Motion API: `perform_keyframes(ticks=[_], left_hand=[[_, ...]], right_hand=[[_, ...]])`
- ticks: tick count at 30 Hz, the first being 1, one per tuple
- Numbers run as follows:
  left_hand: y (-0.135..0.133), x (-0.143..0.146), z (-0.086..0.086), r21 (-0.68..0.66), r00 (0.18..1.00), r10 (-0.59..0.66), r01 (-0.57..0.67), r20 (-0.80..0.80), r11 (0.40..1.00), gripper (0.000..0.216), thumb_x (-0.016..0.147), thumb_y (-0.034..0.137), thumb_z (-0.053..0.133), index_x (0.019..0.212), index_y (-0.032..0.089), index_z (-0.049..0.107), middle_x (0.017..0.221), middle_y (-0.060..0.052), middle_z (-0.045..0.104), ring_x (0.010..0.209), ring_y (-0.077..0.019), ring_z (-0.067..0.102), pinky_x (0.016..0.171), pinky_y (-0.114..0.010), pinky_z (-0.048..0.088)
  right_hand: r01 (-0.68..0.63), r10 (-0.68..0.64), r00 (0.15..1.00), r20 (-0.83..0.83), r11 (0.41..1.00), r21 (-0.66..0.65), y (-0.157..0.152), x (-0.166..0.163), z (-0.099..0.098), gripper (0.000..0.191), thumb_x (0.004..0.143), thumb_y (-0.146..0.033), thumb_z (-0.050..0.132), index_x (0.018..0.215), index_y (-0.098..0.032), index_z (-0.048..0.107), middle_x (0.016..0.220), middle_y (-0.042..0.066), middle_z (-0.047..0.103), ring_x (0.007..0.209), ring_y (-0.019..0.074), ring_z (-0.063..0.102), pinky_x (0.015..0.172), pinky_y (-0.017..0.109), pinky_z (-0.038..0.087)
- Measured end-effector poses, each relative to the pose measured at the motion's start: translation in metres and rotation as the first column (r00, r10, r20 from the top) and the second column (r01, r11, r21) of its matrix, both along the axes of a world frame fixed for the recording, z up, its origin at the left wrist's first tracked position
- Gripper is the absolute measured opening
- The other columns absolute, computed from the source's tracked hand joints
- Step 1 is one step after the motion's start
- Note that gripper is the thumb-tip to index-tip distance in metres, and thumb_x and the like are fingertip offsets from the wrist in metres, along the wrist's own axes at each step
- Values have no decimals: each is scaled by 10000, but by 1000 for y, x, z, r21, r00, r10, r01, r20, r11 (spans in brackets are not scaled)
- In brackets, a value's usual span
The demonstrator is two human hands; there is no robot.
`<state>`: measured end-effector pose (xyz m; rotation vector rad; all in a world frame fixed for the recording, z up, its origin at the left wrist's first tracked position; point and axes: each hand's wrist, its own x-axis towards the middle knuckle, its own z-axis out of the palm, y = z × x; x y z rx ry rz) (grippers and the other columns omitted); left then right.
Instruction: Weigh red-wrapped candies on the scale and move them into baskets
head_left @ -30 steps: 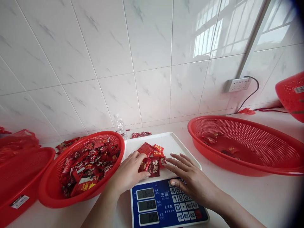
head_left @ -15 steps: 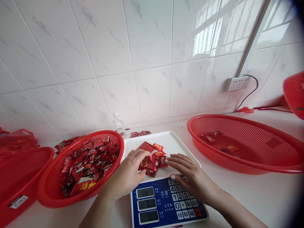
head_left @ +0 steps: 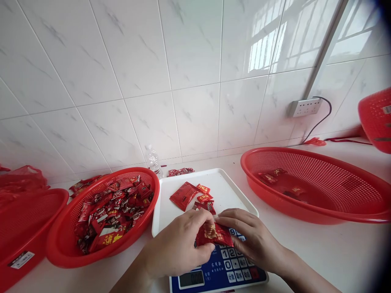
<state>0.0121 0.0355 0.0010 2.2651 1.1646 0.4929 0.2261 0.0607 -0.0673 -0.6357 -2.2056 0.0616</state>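
Over the keypad of the weighing scale (head_left: 218,266), a red snack packet (head_left: 215,234) is held up between both hands. My left hand (head_left: 180,242) grips its left end, fingers above and thumb below. My right hand (head_left: 256,240) has its fingers and thumb closed at the packet's right end. Behind the hands, a larger red packet (head_left: 183,195) lies flat on the white scale pan (head_left: 232,189). Several small red packets (head_left: 205,198) lie beside it. The hands cover much of the display and keys; the lowest display window shows 0.00.
To the left, a red basket (head_left: 154,189) is piled with red packets, with another red basket (head_left: 27,236) beside it. A large red basket (head_left: 305,154) with a few packets stands right. A clear bottle (head_left: 153,160) stands near the wall, below and left of a power strip (head_left: 305,107).
Both hands have drawn towards me, bringing the red packet from the pan to above the keypad. My right hand has closed on its right end. The larger packet on the pan is now uncovered.
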Motion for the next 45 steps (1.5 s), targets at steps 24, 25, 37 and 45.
perform_keyframes(ticks=[24,25,37,45], left_hand=[[46,-23,-25,307,964,242,-265,111,914,247,845,96,451,971,232,614,1007,-19,626,933,-163,591,838,-302,479],[46,-22,-26,299,967,233,-253,100,920,260,843,90,451,972,234,624,1016,-17,624,937,-161,590,845,-300,477],[35,-28,-18,121,991,110,-100,-81,988,411,813,149,524,1194,299,550,1372,-2,455,1287,-209,389,1088,-375,308],[40,-29,-28,70,988,116,-110,-99,992,419,806,219,598,1210,296,518,1426,-31,393,1320,-232,351,1087,-421,295]], right_hand=[[127,-134,983,-122,990,-67,1,2,3,177,925,-197,461,1047,-208,589,867,68,697,779,168,668,646,275,557],[130,-138,983,-120,989,-67,1,2,3,178,926,-199,460,1045,-207,592,868,69,697,780,168,669,646,275,558],[201,-198,939,282,979,17,7,-1,1,382,909,-457,468,1189,-227,588,1271,95,589,1199,303,509,943,546,455],[217,-181,914,364,974,-62,5,-4,3,429,917,-490,427,1184,-200,598,1302,111,560,1211,298,503,1022,597,350]])
